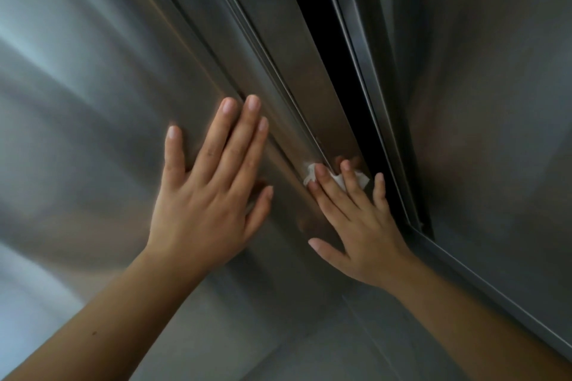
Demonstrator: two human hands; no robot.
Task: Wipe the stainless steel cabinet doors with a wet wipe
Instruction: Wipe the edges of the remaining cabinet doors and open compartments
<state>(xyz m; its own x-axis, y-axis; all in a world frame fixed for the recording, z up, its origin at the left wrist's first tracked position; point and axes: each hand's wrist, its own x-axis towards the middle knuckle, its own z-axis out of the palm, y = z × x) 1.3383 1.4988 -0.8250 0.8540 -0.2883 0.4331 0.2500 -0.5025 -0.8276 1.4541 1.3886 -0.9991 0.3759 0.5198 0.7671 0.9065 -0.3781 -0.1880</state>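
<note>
Both hands are up against the stainless steel cabinet doors, doing 2 different jobs.

The left hand [210, 204], at about 8 o'clock from the middle of the view, lies flat on the left door [93, 102]. Its fingers are straight and close together, the thumb is out to the side, and it holds nothing. Its fingertips reach the raised seam at the door's inner border. This looks like a bracing hand, steadying the panel so it does not swing or flex under the pressure of wiping.

The right hand [362, 219], at about 4 o'clock, presses the wet wipe [310, 176] onto the narrow edge strip [294, 71] of that door. Its fingers [349, 182] are spread and nearly straight on top of the wipe, not curled around it. The wipe is crumpled small, with white showing on either side of the fingers, just right of the middle of the view. A small wad probably suits this strip better than a spread sheet, since it has grooves.

Just beside the wipe, at its 3 o'clock, is the dark gap [325, 56] between the doors, running from 12 o'clock down toward 4 o'clock. The right door [495, 102] stands beyond it. I judge the step in hand to be wiping along this strip. The wide faces show no clear trace either way.
</note>
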